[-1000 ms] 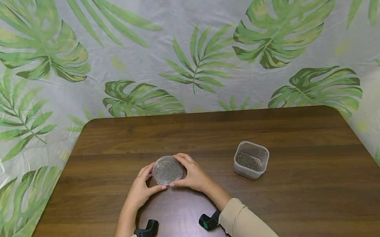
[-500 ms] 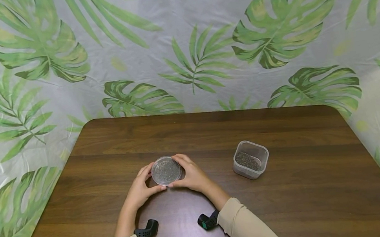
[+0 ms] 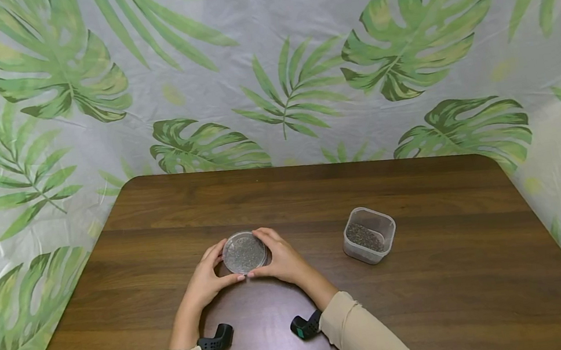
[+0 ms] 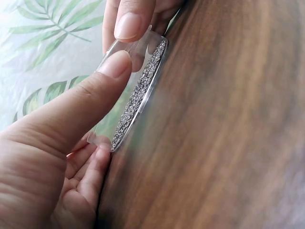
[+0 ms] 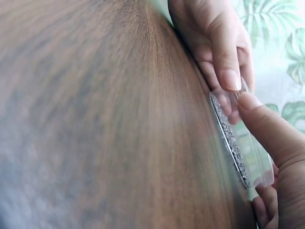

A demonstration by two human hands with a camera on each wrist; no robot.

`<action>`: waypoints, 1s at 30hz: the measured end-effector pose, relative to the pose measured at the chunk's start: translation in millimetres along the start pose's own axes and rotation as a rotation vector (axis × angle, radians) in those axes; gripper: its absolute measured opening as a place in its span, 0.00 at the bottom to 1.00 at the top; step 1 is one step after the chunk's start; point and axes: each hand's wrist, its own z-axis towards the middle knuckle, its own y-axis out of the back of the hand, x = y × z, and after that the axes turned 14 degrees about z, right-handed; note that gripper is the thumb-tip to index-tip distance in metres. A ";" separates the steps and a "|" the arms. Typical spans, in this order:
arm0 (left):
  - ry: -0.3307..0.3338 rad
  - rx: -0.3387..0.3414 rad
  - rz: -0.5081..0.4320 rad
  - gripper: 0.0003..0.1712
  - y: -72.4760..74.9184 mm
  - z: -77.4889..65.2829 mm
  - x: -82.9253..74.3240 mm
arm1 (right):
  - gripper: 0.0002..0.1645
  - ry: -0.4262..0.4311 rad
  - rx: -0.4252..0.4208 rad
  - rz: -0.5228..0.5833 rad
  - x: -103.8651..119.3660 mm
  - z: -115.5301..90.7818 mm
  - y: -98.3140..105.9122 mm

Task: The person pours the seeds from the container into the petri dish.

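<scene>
A clear round petri dish [image 3: 244,253] sits on the wooden table left of the middle, with a layer of grey granules in it. My left hand [image 3: 207,280] grips its left side, fingers curved round the far edge and thumb at the near rim. From the opposite side my right hand [image 3: 286,260] holds it the same way, and the two thumb tips almost meet. Side-on in the left wrist view, the granules lie low in the dish [image 4: 138,95], beneath a clear upper wall. The right wrist view shows the dish [image 5: 232,140] between both hands, close against the tabletop.
To the right stands a clear, open, squarish plastic tub [image 3: 366,256] with dark grey granules [image 3: 364,236] gathered toward its left side. The brown table [image 3: 455,270] ends at a rounded far edge, with a leaf-print cloth [image 3: 297,97] hanging behind. Black wrist devices [image 3: 218,339] sit near both cuffs.
</scene>
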 end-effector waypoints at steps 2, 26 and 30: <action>0.001 0.001 0.003 0.53 -0.3 0.1 0.3 | 0.55 0.001 0.002 -0.010 0.0 0.2 -0.3; -0.022 0.021 0.037 0.55 1.5 0.3 -2.1 | 0.47 0.018 0.020 0.038 3.2 -2.0 4.5; -0.015 0.033 0.047 0.57 2.7 -0.1 -5.0 | 0.42 0.039 -0.011 0.058 5.0 -3.7 9.4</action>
